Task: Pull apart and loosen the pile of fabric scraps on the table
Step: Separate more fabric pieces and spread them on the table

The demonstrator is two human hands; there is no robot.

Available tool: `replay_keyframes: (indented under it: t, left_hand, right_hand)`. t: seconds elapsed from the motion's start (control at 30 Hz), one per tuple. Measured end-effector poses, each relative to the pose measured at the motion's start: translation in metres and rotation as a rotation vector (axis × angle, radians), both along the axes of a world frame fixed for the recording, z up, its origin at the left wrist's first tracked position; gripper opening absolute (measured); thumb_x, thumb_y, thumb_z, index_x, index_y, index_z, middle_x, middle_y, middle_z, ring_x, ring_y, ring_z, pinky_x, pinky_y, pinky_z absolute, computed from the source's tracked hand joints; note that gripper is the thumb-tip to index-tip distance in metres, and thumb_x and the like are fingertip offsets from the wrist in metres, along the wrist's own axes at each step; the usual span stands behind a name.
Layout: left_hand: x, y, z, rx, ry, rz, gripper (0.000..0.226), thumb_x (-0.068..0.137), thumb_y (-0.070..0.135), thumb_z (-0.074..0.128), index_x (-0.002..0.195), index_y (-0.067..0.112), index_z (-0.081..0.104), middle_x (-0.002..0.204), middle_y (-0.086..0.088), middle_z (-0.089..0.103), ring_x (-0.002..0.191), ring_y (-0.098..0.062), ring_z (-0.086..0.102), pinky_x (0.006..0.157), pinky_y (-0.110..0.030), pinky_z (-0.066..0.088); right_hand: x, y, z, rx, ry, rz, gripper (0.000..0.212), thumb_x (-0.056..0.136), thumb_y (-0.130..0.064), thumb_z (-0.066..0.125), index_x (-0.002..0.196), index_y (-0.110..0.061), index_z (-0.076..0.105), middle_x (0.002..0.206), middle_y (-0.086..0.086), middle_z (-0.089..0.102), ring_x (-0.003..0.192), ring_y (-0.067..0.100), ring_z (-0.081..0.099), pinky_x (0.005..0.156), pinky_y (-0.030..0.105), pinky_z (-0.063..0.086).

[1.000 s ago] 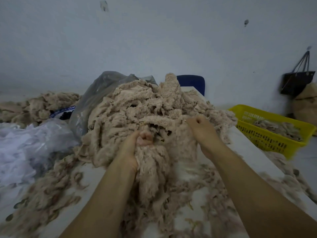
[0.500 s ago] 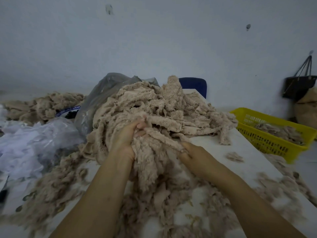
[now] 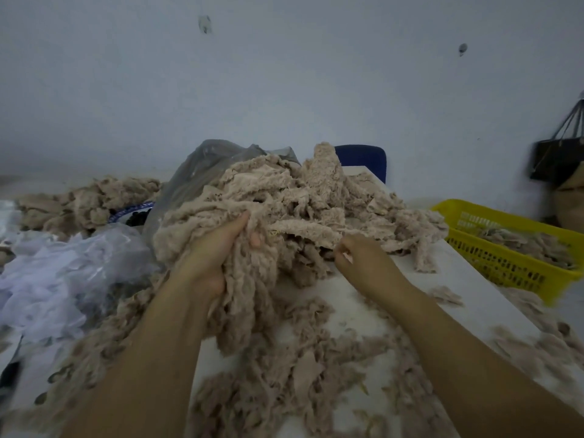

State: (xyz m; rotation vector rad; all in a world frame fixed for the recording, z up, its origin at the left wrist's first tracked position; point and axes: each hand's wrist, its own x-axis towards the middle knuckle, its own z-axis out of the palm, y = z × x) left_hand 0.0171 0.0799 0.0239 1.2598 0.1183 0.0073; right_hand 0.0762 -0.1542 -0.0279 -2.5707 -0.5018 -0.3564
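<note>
Pile of fabric scraps stretches left to right, gripped by left hand.

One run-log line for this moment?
left hand: grips clump of scrap pile | right hand: pinches pile's near edge | table: littered with loose scraps | status: pile mostly heaped

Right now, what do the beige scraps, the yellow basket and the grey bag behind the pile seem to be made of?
The scraps: likely soft fleecy or knitted textile, matte, with fuzzy frayed edges; the fibre cannot be told. The yellow basket: rigid moulded plastic, slightly glossy, its wall a regular grid of holes. The grey bag: thin plastic film, translucent, crumpled with faint sheen.
</note>
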Motion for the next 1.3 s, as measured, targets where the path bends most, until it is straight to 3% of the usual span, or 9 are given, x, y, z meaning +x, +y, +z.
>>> replay_keyframes:
  t: [0.23, 0.33, 0.43, 0.67, 0.8, 1.03, 1.13, 1.23, 1.3]
  left_hand:
    - [-0.002, -0.012, -0.022, -0.077, 0.303, -0.04, 0.016, 0.078, 0.011, 0.073, 0.083, -0.004, 0.077, 0.089, -0.024, 0.072, 0.07, -0.033, 0.072, 0.056, -0.037, 0.061]
    - [0.009, -0.019, -0.034, -0.167, 0.362, 0.018, 0.015, 0.087, 0.008, 0.063, 0.078, -0.002, 0.07, 0.069, -0.017, 0.062, 0.054, -0.025, 0.06, 0.052, -0.028, 0.055]
    - [0.021, -0.025, -0.048, -0.335, 0.357, 0.026, 0.032, 0.089, 0.008, 0.054, 0.059, 0.012, 0.046, 0.044, -0.004, 0.044, 0.032, -0.013, 0.041, 0.033, -0.016, 0.036]
    - [0.024, -0.042, -0.036, -0.51, 0.16, -0.22, 0.054, 0.099, 0.041, 0.045, 0.086, 0.0, 0.078, 0.09, -0.017, 0.075, 0.074, -0.024, 0.074, 0.055, -0.029, 0.059]
    - [0.022, -0.026, -0.016, -0.619, 0.039, -0.164, 0.02, 0.084, 0.024, 0.058, 0.075, 0.007, 0.064, 0.052, 0.002, 0.053, 0.036, -0.005, 0.046, 0.04, -0.013, 0.042]
    - [0.007, -0.001, -0.022, -0.75, 0.014, 0.041, 0.028, 0.097, 0.023, 0.054, 0.071, 0.015, 0.06, 0.054, 0.006, 0.052, 0.048, -0.007, 0.055, 0.053, -0.021, 0.055]
    - [0.002, -0.022, -0.032, -0.566, 0.032, 0.028, 0.039, 0.096, 0.026, 0.053, 0.059, 0.02, 0.049, 0.046, 0.007, 0.041, 0.04, -0.006, 0.041, 0.05, -0.02, 0.043]
    - [-0.004, -0.052, -0.035, -0.341, 0.032, -0.097, 0.041, 0.092, 0.031, 0.058, 0.053, 0.016, 0.052, 0.045, 0.003, 0.043, 0.036, -0.009, 0.043, 0.049, -0.021, 0.043]
    - [-0.009, -0.067, -0.03, -0.288, 0.005, -0.197, 0.037, 0.094, 0.033, 0.053, 0.065, 0.01, 0.056, 0.051, -0.004, 0.05, 0.041, -0.012, 0.049, 0.044, -0.02, 0.046]
  right_hand:
    - [0.072, 0.035, -0.022, -0.007, 0.182, -0.112, 0.063, 0.101, -0.036, 0.047, 0.153, -0.009, 0.024, 0.155, 0.014, 0.033, 0.142, 0.032, 0.03, 0.112, 0.045, 0.032]
    - [0.066, 0.052, -0.031, -0.066, 0.351, -0.019, 0.045, 0.104, -0.039, 0.04, 0.136, -0.008, 0.048, 0.137, 0.017, 0.054, 0.121, 0.033, 0.052, 0.098, 0.038, 0.044]
    - [0.032, 0.057, -0.025, 0.207, 0.281, 0.046, 0.042, 0.105, -0.038, 0.036, 0.124, -0.008, 0.057, 0.118, 0.012, 0.062, 0.114, 0.028, 0.054, 0.09, 0.035, 0.045]
    - [-0.049, 0.031, -0.003, 0.046, 0.02, 0.253, 0.033, 0.102, -0.035, 0.038, 0.072, -0.021, 0.039, 0.067, -0.001, 0.045, 0.062, 0.013, 0.041, 0.059, 0.035, 0.035]
    - [-0.054, 0.0, -0.014, -0.027, 0.093, 0.175, 0.037, 0.103, -0.041, 0.038, 0.07, -0.025, 0.034, 0.063, 0.0, 0.044, 0.056, 0.014, 0.042, 0.056, 0.034, 0.033]
    - [-0.044, -0.06, -0.033, 0.179, 0.232, -0.082, 0.04, 0.103, -0.036, 0.04, 0.069, -0.015, 0.034, 0.063, 0.005, 0.039, 0.055, 0.016, 0.036, 0.056, 0.034, 0.025]
    - [-0.043, -0.055, -0.028, 0.099, 0.236, -0.057, 0.033, 0.102, -0.032, 0.041, 0.076, -0.012, 0.046, 0.076, 0.004, 0.048, 0.067, 0.015, 0.043, 0.062, 0.033, 0.035]
    - [-0.053, -0.015, -0.007, 0.14, 0.284, 0.186, 0.038, 0.095, -0.055, 0.042, 0.129, -0.041, 0.052, 0.118, -0.032, 0.049, 0.105, -0.012, 0.044, 0.087, 0.017, 0.037]
    - [-0.063, 0.014, 0.007, 0.304, 0.342, 0.244, 0.041, 0.084, -0.08, 0.036, 0.119, -0.062, 0.05, 0.106, -0.049, 0.047, 0.097, -0.025, 0.045, 0.077, 0.006, 0.032]
